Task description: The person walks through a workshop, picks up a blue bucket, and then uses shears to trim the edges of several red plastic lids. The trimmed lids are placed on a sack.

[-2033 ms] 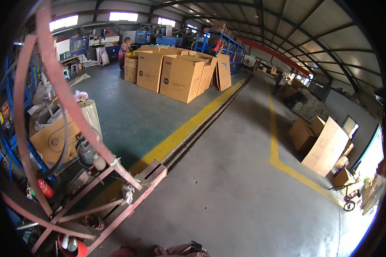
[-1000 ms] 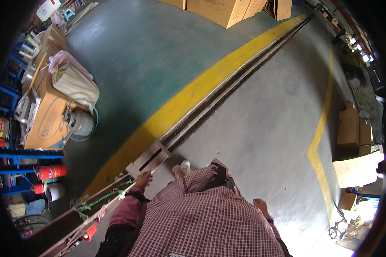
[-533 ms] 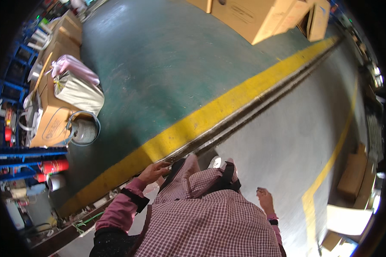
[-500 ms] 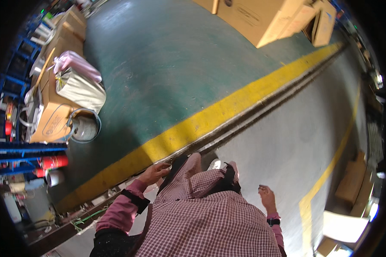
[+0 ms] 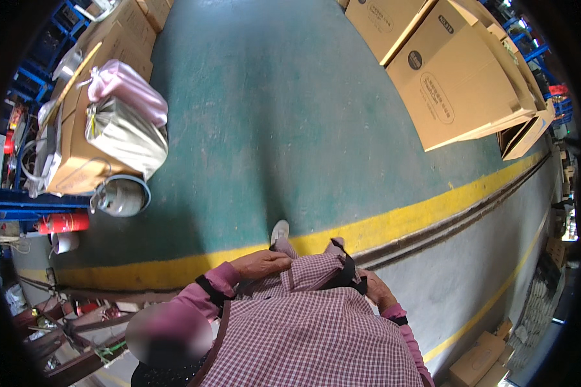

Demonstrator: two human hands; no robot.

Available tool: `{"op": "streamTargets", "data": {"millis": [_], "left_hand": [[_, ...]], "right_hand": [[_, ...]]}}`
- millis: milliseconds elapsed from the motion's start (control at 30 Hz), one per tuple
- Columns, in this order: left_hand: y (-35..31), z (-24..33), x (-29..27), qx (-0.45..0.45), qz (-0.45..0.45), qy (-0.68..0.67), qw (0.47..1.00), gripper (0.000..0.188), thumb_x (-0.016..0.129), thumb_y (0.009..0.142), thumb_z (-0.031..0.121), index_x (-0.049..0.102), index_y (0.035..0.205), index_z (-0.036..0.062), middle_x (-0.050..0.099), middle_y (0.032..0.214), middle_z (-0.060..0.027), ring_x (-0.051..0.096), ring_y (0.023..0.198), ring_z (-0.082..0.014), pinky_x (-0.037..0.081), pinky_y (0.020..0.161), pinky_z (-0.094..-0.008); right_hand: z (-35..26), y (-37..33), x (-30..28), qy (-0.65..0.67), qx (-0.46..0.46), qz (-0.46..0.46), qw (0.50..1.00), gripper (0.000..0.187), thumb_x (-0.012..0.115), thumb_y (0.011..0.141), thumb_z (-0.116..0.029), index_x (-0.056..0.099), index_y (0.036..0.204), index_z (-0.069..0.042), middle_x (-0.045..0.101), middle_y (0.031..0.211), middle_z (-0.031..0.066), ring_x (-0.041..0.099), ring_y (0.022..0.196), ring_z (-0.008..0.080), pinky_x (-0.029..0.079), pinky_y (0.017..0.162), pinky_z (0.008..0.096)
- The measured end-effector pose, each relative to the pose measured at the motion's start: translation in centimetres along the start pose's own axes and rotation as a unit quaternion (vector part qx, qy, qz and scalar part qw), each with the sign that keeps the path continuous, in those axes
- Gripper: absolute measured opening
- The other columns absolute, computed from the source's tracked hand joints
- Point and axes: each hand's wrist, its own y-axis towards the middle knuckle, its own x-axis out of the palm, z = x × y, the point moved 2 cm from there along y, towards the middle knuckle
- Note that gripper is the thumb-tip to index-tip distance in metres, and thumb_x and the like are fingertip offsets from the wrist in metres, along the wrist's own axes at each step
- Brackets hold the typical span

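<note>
My left hand (image 5: 262, 264) is at the left edge of the checked apron (image 5: 316, 332), its fingers curled together by the cloth. Whether cloth is between the fingertips is hidden. On the other side, my right hand (image 5: 379, 290) hangs low by the apron next to a black strap (image 5: 346, 273). Its fingers are partly covered there, so their pose does not show. One light shoe (image 5: 279, 231) shows ahead, on the green floor just past the yellow line.
Tall cardboard boxes (image 5: 445, 84) stand at the right. To the left, pink and whitish wrapped bundles (image 5: 128, 135) lie on cartons, near a gas cylinder (image 5: 122, 197) and a red fire extinguisher (image 5: 63, 222). A floor track (image 5: 432, 232) runs beside the yellow stripe (image 5: 394, 219).
I have moved forward and the view has turned right; the boxes at right sit lower and closer. Both hands have drawn in toward the apron, from spread fingers before.
</note>
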Motion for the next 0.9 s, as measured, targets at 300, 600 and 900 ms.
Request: {"op": "streamTargets", "data": {"millis": [300,600,900], "left_hand": [[10.9,13.0,-19.2,0.131,0.291,-0.151,0.936,0.022,0.055,0.096,0.019,0.063,0.097,-0.0016,0.063,0.09,-0.0011,0.054,0.083,-0.008,0.046,0.076,-0.0237],[19.7,24.8,-33.3,0.105,0.512,0.029,0.852,0.032,0.058,0.091,0.027,0.062,0.089,-0.0047,0.061,0.073,-0.0164,0.058,0.069,-0.0172,0.047,0.066,-0.0316],[23.3,36.4,-47.3,0.243,0.358,0.119,0.894,0.021,0.067,0.087,0.018,0.067,0.104,0.0055,0.067,0.096,-0.0116,0.064,0.092,-0.0257,0.05,0.081,-0.0335]], "right_hand": [[-19.2,18.2,-9.2,0.03,-0.068,0.141,0.987,0.02,0.062,0.091,-0.015,0.064,0.094,0.004,0.063,0.079,-0.0003,0.053,0.07,0.0056,0.044,0.062,0.0215],[-39.8,36.8,-19.2,-0.264,-0.244,0.155,0.92,0.021,0.058,0.088,-0.021,0.063,0.088,-0.001,0.058,0.076,0.0205,0.061,0.068,0.0311,0.046,0.061,0.0366],[-59.7,48.8,-22.0,-0.491,-0.317,0.075,0.808,0.037,0.068,0.084,-0.035,0.065,0.106,-0.006,0.069,0.096,0.0138,0.065,0.089,0.0318,0.052,0.077,0.0374]]}}
